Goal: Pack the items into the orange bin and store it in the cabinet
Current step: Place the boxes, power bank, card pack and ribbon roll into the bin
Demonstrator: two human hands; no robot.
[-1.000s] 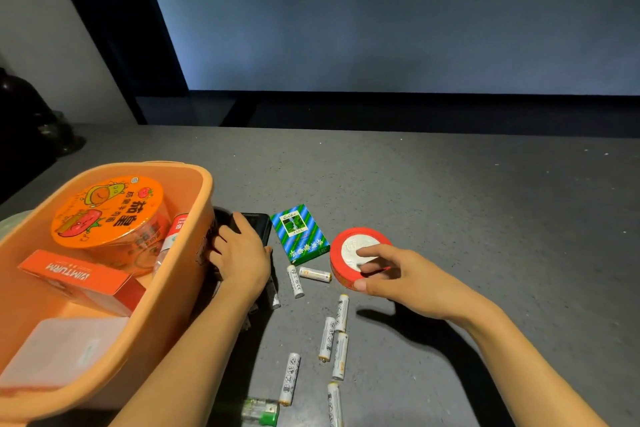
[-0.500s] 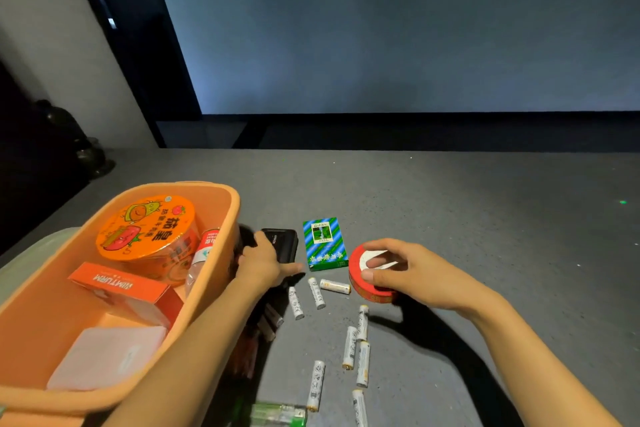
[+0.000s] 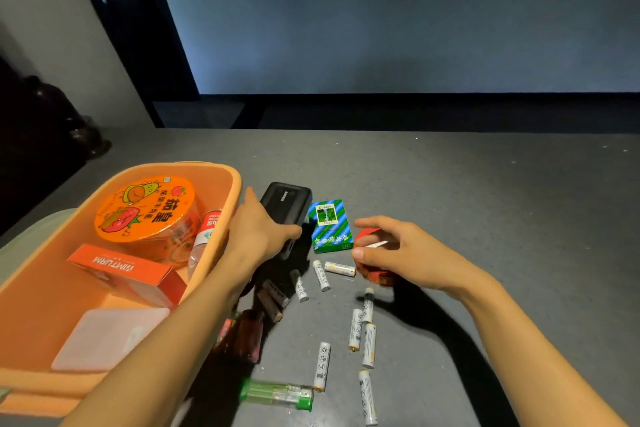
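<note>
1. Head view shows my left hand (image 3: 258, 232) wrapped over the black power bank (image 3: 287, 210), fingers closed around its near end, just beside the orange bin (image 3: 221, 236) wall at my 11 o'clock.
2. My right hand (image 3: 398, 250) curls over the red round tin (image 3: 372, 270) at 1 o'clock; its fingers pinch the tin by the rim, tilting it off the tabletop (image 3: 485, 218).
3. To do this step well, I judge each hand should lift straight up before swinging toward 9 o'clock, so neither object sweeps the loose batteries (image 3: 360, 329) lying toward 6 o'clock.
4. I would clear the bin's rim fully and set things down in the open floor near the white pad (image 3: 107, 336), not on the noodle cup (image 3: 145, 208).
5. The bin itself is a soft-cornered orange tub at 9 o'clock, already holding the cup, an orange box (image 3: 128, 270) and a bottle (image 3: 206, 232) against its right wall.
6. A green striped box (image 3: 329, 225) lies flat between my hands; green lighters (image 3: 277, 393) lie at 6 o'clock. Much packing remains.
</note>
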